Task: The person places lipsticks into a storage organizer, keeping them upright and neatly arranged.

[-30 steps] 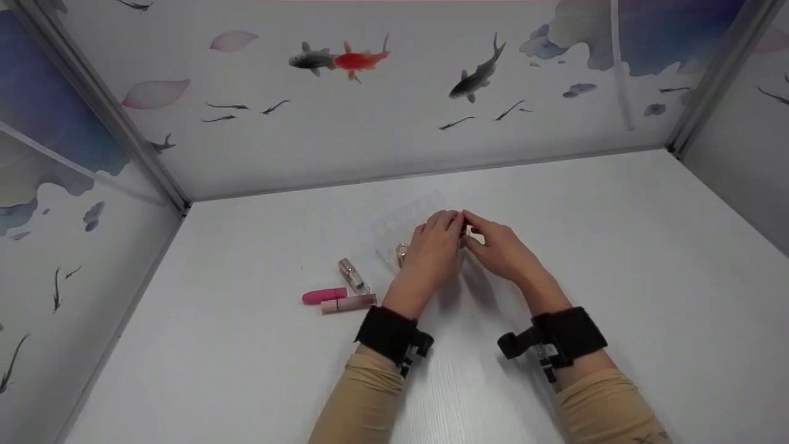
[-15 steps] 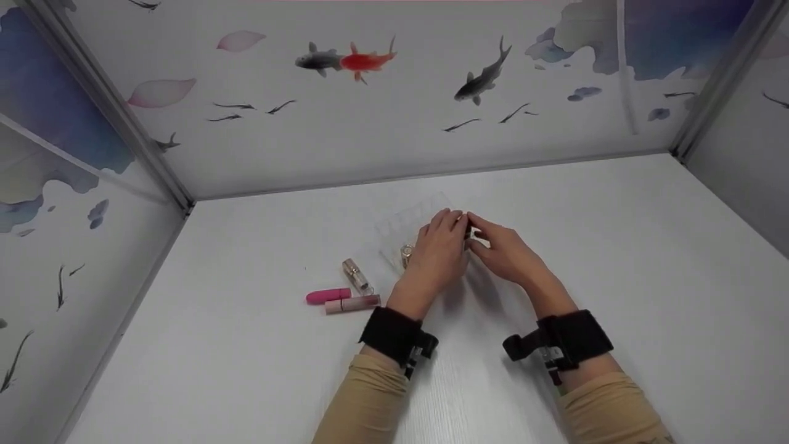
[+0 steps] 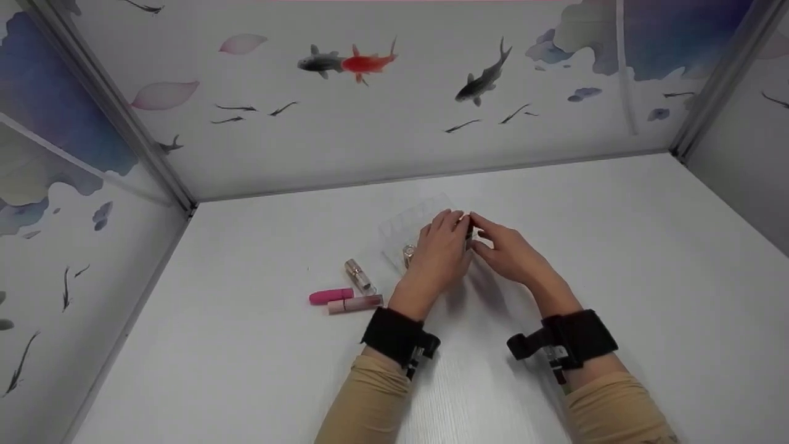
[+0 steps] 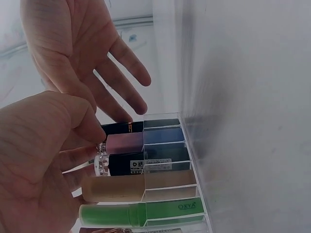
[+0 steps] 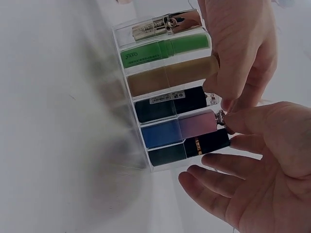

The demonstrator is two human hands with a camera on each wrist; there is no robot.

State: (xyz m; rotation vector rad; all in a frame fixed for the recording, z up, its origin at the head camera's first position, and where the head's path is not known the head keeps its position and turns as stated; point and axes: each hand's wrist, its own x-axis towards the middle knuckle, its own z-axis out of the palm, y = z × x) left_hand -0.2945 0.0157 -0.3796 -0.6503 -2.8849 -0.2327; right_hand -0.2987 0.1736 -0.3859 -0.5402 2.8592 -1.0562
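Note:
A clear divided organizer [image 5: 137, 124] holds a row of upright tubes, seen sideways in both wrist views. A black lipstick with a gold band [image 5: 208, 144] fills its right-end slot. Beside it are a pink-and-blue tube [image 5: 195, 126], a black tube with a label [image 5: 192, 100], a tan tube [image 5: 192, 74] and a green tube [image 5: 189, 43]. My right hand [image 3: 508, 250] pinches the top of the black lipstick, its other fingers spread. My left hand [image 3: 439, 253] reaches over the row; its thumb [image 4: 90, 124] is at the pink tube's crystal-like end, and its exact hold is hidden.
A gold-and-clear tube [image 3: 359, 276], a bright pink tube [image 3: 331, 296] and a pale pink lip gloss tube [image 3: 355, 304] lie on the white table [image 3: 246, 357], left of my left wrist. A gold-topped lipstick [image 3: 408, 254] stands near the organizer's left part. Printed panels [image 3: 400, 148] border the table.
Both hands stay at the right end of the organizer with almost no movement. The whole scene shifts slightly rightward as the head camera moves.

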